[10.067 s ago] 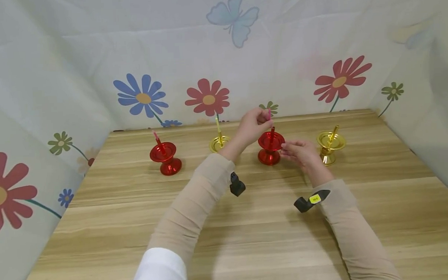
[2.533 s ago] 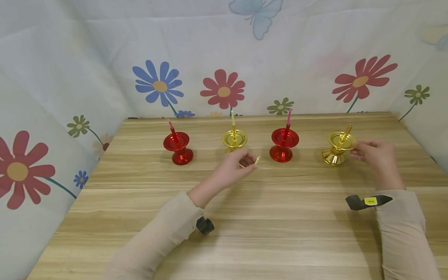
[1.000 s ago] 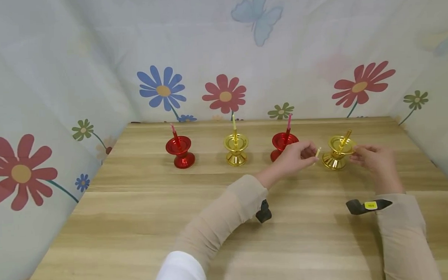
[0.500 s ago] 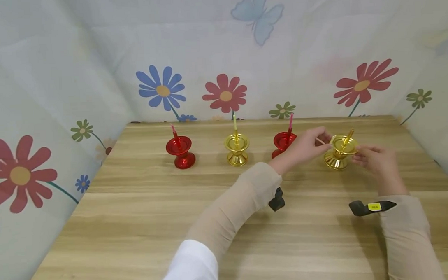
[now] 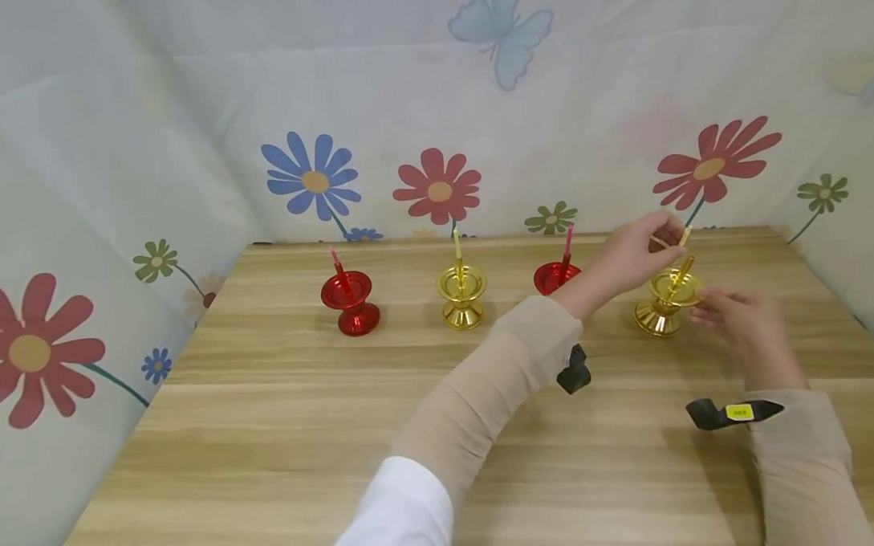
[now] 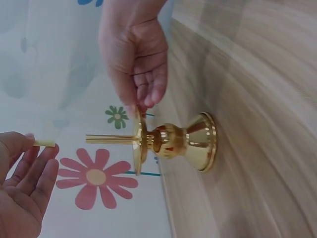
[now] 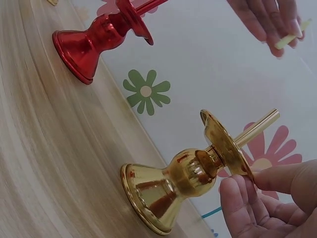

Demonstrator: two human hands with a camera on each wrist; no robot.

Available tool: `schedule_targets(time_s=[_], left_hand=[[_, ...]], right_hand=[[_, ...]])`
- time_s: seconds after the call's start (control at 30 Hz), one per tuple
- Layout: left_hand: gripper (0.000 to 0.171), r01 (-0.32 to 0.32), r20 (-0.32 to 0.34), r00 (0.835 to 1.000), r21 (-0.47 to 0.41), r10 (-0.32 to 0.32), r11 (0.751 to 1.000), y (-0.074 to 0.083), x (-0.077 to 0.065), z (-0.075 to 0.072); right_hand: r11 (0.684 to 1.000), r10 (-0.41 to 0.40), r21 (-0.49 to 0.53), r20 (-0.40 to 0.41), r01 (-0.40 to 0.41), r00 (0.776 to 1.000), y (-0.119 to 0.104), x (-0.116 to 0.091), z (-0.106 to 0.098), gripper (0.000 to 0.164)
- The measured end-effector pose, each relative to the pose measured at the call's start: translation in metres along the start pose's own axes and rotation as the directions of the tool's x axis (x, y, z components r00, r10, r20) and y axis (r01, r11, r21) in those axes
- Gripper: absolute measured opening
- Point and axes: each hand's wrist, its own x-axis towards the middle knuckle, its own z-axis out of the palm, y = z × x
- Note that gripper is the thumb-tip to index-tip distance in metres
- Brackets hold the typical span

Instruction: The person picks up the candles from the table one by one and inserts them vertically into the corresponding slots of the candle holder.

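My left hand (image 5: 640,251) pinches a short pale yellow candle (image 7: 291,37) between thumb and fingers. It holds the candle above the thin upright tube of the rightmost gold candle holder (image 5: 659,317), apart from the tube's top. With thumb and fingers, my right hand (image 5: 748,320) pinches the rim of that holder's dish from the right. In the left wrist view, the gold tube (image 6: 110,139) stands bare, and the candle's lower end points toward it across a gap. The holder's base rests on the table.
To the left stand a red holder (image 5: 550,279) with a pink candle, partly behind my left arm, a gold holder (image 5: 462,312) with a yellow candle, and another red holder (image 5: 357,317) with a pink candle. A flowered cloth (image 5: 373,90) hangs behind the wooden table (image 5: 269,439).
My left hand has carried the yellow candle rightward and up, from beside the last gold holder to above its tube. The right hand still holds the dish rim. Earlier, a pink candle went into the red holder.
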Motion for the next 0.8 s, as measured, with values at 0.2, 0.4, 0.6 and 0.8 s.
schedule_targets(time_s=[0.2,0.4,0.6,0.8], left_hand=[[0.018,0.001,-0.043,0.999,0.007,0.0,1.0,0.006,0.015,0.004],[0.019,0.027,-0.054,0.998,-0.016,-0.028,1.0,0.005,0.022,0.015],[0.019,0.034,-0.134,0.989,-0.152,-0.054,0.988,-0.009,0.022,0.028],[0.019,0.005,-0.165,0.986,-0.173,-0.034,0.985,-0.021,0.024,0.031]], right_hand=[[1.0,-0.01,0.015,0.009,0.01,1.0,0.006,0.005,-0.003,0.008],[0.999,-0.04,0.036,0.029,0.039,0.999,0.012,0.012,-0.012,0.009],[0.999,-0.045,-0.002,0.011,0.045,0.999,0.011,0.008,-0.01,0.009],[0.999,-0.044,0.03,0.002,0.044,0.999,0.016,0.018,-0.012,0.012]])
